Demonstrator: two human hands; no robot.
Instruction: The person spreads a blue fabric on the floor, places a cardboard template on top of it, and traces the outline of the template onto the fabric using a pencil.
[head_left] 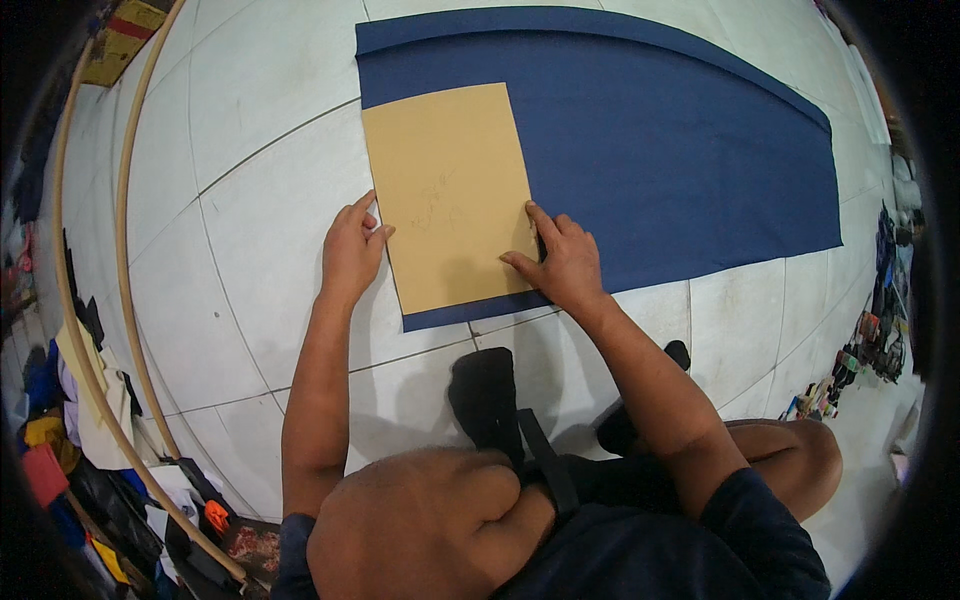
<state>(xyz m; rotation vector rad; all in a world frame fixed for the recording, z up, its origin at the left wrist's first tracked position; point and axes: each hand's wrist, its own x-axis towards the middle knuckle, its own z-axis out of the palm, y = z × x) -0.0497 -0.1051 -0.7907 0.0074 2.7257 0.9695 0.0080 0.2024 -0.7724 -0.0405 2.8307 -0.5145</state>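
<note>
A tan sheet of card with faint pencil-like marks lies flat over the left end of a dark blue cloth spread on the floor. The card's left side lines up with the cloth's left edge, and a strip of cloth shows above and below it. My left hand is at the card's left edge, thumb and fingers apart. Thumb on the card and fingers along its right edge, my right hand is spread near the lower right corner. Something dark shows under its palm; I cannot make out what.
White floor tiles surround the cloth, whose far edge is folded over. Two long curved tan poles stand on the left, beside piled fabrics. My black-covered foot is just below the cloth. Assorted items line the right.
</note>
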